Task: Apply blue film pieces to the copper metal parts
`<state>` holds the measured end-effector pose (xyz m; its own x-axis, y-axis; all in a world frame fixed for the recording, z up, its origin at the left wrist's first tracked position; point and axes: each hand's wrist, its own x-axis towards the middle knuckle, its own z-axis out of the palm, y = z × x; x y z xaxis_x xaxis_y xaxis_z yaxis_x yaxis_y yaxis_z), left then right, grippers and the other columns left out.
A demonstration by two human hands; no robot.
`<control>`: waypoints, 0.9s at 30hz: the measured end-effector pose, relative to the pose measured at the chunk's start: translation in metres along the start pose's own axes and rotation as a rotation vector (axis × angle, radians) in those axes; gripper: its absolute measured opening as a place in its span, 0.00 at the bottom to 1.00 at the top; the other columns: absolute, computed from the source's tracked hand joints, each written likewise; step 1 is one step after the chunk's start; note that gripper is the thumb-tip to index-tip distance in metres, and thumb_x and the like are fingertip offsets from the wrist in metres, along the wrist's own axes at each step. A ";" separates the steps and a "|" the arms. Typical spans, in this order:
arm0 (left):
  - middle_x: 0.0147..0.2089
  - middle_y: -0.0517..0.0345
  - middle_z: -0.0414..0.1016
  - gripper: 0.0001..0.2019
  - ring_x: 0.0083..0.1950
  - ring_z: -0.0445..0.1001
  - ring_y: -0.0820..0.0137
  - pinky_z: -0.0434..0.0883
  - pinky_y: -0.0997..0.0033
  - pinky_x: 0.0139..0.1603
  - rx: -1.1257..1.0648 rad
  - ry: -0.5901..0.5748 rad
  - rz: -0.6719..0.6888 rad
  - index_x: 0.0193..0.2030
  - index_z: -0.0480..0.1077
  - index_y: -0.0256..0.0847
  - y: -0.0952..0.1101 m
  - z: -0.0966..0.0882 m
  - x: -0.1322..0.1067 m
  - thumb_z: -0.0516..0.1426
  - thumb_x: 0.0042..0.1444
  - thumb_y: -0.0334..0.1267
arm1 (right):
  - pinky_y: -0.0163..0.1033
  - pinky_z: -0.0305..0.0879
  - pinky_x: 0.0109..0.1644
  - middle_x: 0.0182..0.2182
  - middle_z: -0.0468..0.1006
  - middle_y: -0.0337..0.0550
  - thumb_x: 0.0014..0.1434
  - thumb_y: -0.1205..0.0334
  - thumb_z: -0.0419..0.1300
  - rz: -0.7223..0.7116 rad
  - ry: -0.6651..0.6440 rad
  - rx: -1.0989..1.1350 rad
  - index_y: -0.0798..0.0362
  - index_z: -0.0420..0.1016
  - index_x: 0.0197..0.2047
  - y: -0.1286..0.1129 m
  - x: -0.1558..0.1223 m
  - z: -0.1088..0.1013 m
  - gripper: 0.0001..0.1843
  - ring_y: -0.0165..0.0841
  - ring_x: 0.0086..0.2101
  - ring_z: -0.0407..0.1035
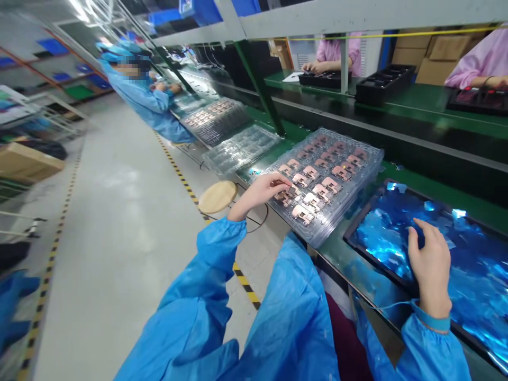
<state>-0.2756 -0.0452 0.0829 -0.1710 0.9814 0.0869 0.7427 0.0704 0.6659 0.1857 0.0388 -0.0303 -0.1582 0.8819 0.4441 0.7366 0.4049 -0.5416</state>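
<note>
Your copper parts [317, 182] sit in rows in the clear tray [371, 159]; shiny blue scraps [397, 227] lie heaped just right of it.

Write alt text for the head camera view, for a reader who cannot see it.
A person in a blue coat works at a green workbench: the left hand touches small copper-coloured parts in a clear plastic tray, while the right hand rests open on a black tray of shiny blue scraps. Other workers line the bench.
</note>
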 end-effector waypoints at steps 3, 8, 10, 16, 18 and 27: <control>0.45 0.50 0.83 0.12 0.48 0.78 0.58 0.73 0.56 0.57 0.126 -0.026 0.093 0.44 0.81 0.42 -0.011 0.009 0.012 0.60 0.69 0.46 | 0.62 0.75 0.62 0.63 0.78 0.62 0.76 0.46 0.52 0.029 0.033 0.026 0.54 0.78 0.64 -0.004 -0.001 0.000 0.27 0.55 0.56 0.78; 0.52 0.49 0.80 0.11 0.58 0.74 0.56 0.65 0.49 0.69 0.274 0.074 0.146 0.45 0.81 0.43 -0.022 0.025 0.012 0.58 0.72 0.43 | 0.58 0.80 0.55 0.67 0.74 0.64 0.75 0.46 0.55 0.121 0.006 0.139 0.55 0.64 0.77 -0.008 -0.003 -0.001 0.34 0.51 0.50 0.81; 0.53 0.49 0.80 0.11 0.58 0.74 0.56 0.66 0.49 0.68 0.304 0.101 0.154 0.44 0.81 0.44 -0.024 0.027 0.008 0.59 0.72 0.44 | 0.60 0.78 0.60 0.62 0.79 0.62 0.76 0.47 0.55 0.120 0.022 0.150 0.54 0.59 0.79 -0.007 -0.003 -0.001 0.35 0.53 0.56 0.79; 0.51 0.49 0.81 0.15 0.54 0.78 0.51 0.75 0.48 0.58 0.374 0.288 0.279 0.50 0.80 0.46 0.026 0.025 0.006 0.58 0.69 0.51 | 0.65 0.72 0.69 0.74 0.66 0.60 0.77 0.45 0.55 0.105 0.040 0.225 0.50 0.76 0.67 -0.010 -0.004 0.005 0.25 0.55 0.70 0.66; 0.51 0.52 0.81 0.16 0.55 0.78 0.50 0.74 0.47 0.59 0.402 0.255 0.371 0.52 0.80 0.50 0.060 0.027 0.024 0.55 0.71 0.53 | 0.54 0.84 0.53 0.78 0.56 0.63 0.76 0.42 0.57 0.260 0.032 0.434 0.48 0.65 0.76 -0.009 -0.002 0.008 0.33 0.49 0.60 0.77; 0.54 0.43 0.81 0.16 0.63 0.74 0.50 0.71 0.48 0.68 0.630 -0.326 0.748 0.56 0.81 0.39 0.191 0.202 0.234 0.53 0.73 0.39 | 0.59 0.76 0.66 0.72 0.70 0.53 0.72 0.42 0.63 0.384 0.083 0.644 0.45 0.83 0.58 -0.016 0.006 -0.012 0.21 0.52 0.69 0.69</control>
<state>-0.0430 0.2342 0.0810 0.5885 0.8069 0.0516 0.8077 -0.5895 0.0070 0.1806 0.0346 -0.0106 0.1012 0.9788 0.1782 0.1961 0.1560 -0.9681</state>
